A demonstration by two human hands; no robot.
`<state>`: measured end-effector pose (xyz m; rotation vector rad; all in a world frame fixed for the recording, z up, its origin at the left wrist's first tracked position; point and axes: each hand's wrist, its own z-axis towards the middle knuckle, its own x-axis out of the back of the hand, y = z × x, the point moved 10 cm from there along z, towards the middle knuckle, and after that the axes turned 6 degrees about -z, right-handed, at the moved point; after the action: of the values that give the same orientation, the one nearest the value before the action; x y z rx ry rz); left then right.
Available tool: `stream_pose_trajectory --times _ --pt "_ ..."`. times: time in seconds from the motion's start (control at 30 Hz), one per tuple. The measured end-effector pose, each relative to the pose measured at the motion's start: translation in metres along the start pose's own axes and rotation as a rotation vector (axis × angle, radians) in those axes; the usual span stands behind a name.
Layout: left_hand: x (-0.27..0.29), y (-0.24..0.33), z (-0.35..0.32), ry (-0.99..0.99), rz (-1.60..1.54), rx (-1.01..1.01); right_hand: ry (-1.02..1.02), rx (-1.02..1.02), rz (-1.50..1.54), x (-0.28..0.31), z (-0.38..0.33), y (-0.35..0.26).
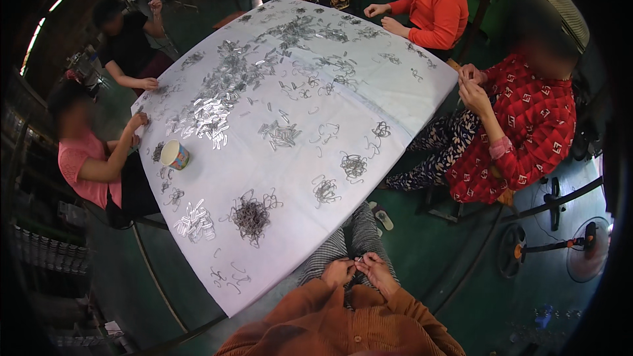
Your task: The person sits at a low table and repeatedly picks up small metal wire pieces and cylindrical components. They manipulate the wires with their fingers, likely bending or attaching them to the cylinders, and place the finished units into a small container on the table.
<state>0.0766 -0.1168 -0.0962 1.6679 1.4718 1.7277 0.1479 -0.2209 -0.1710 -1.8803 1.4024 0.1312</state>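
Observation:
Above my lap, just off the table's near edge, my left hand [338,273] and my right hand [377,273] meet with their fingertips pinched together. A small, pale bit shows between them, too small to name. On the white-covered table [290,224] the closest things are a dense heap of dark bent wire hooks [251,218], a smaller pile of wire hooks [325,191] and a pile of shiny narrow metal pieces [196,222]. A few loose wire hooks [232,278] lie by the near left corner.
A paper cup [175,155] stands near the left edge. A long spread of metal pieces [231,79] covers the table's far middle. Several people sit around it, one in a red patterned top [521,118] at the right. A fan [589,249] stands at the far right.

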Motion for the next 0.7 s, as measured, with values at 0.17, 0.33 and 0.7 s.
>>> stream_pose_trajectory --times 0.17,0.33,0.7 --pt "-0.007 -0.008 0.001 -0.045 0.046 -0.06 -0.038 -0.003 -0.07 -0.003 0.004 0.0" --pt "-0.029 -0.007 -0.007 -0.106 0.323 -0.215 -0.016 0.049 -0.172 0.006 0.012 -0.003" --pt "-0.136 -0.042 -0.001 -1.083 0.743 -0.061 0.062 0.185 -0.122 0.02 0.019 -0.018"
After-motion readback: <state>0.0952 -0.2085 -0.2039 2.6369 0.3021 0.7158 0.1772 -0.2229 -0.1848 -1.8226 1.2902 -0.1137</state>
